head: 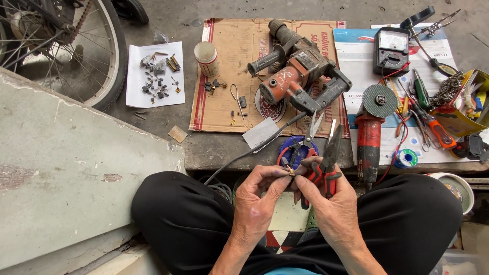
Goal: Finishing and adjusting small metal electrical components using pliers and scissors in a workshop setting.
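My left hand (257, 196) and my right hand (331, 203) meet over my lap, their fingertips pinching a tiny brownish part (291, 172) between them. My right hand also grips red-handled pliers (326, 163), jaws pointing up and away. A worn red rotary hammer drill (298, 71) lies on cardboard (229, 66) just beyond my hands, its black cord (244, 155) trailing toward my knees. A blue lid (293, 147) with small parts sits right above my fingers.
A red angle grinder (371, 127) lies at the right beside a multimeter (391, 51), screwdrivers, a solder spool (406, 158) and a yellow tin (461, 109) of tools. A white sheet (155, 74) holds several small parts. A can (207, 58) stands upright; a bicycle wheel (97, 46) is at the left.
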